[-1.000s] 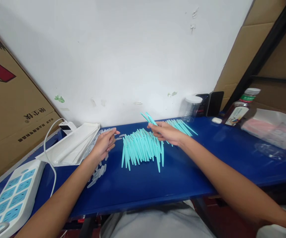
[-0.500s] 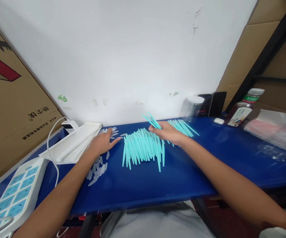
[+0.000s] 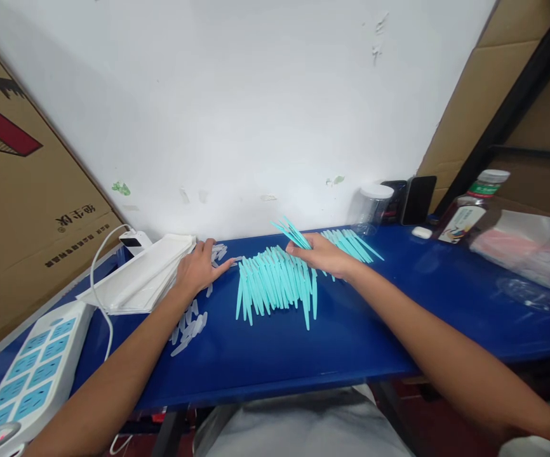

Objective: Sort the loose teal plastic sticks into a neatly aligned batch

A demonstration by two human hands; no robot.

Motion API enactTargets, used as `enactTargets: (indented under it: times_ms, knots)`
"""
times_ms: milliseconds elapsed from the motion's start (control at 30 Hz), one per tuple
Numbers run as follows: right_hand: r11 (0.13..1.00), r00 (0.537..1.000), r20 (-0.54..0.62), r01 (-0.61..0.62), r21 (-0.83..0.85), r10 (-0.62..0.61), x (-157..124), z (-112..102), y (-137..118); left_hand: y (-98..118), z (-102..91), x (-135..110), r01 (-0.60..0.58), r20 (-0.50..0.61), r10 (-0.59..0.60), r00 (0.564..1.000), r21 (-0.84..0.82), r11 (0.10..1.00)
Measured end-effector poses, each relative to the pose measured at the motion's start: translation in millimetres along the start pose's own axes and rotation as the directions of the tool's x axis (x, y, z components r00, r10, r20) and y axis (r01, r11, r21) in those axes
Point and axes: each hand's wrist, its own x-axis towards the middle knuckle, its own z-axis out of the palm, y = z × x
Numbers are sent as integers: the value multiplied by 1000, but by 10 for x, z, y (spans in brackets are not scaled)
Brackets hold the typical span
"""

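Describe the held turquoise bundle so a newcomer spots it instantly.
At the blue table, find the right hand near the large turquoise pile. The held bundle juts from it toward the white wall; unlike the pile, it is off the table.

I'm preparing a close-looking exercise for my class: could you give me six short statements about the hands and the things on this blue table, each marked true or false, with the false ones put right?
1. The right hand holds several turquoise sticks. True.
2. All the turquoise sticks are in the right hand. False: many more lie on the blue table.
3. The left hand is near scattered translucent pieces. True.
4. The left hand is clenched into a fist. False: its thumb stands out away from its fingers.
5. A see-through jar has a white lid. True.
6. In the picture, the see-through jar is left of both hands. False: it is right of both.
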Motion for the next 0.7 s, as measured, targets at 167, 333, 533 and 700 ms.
enactTargets:
  times_ms: [167,333,533,700]
  knots:
    - [999,1000,-2,8,-38,-8,-3,5,-7,-64,96,71,108,54,-112,992,65,992]
    - [999,1000,20,15,-42,-14,-11,10,-19,-168,148,153,-9,171,-4,985,75,997]
    - [999,999,31,14,-35,-13,-15,-3,-3,-202,164,174,-126,183,113,977,61,990]
    - [999,999,27,22,-30,-22,-8,0,-6,-193,188,153,-141,155,133,979,42,989]
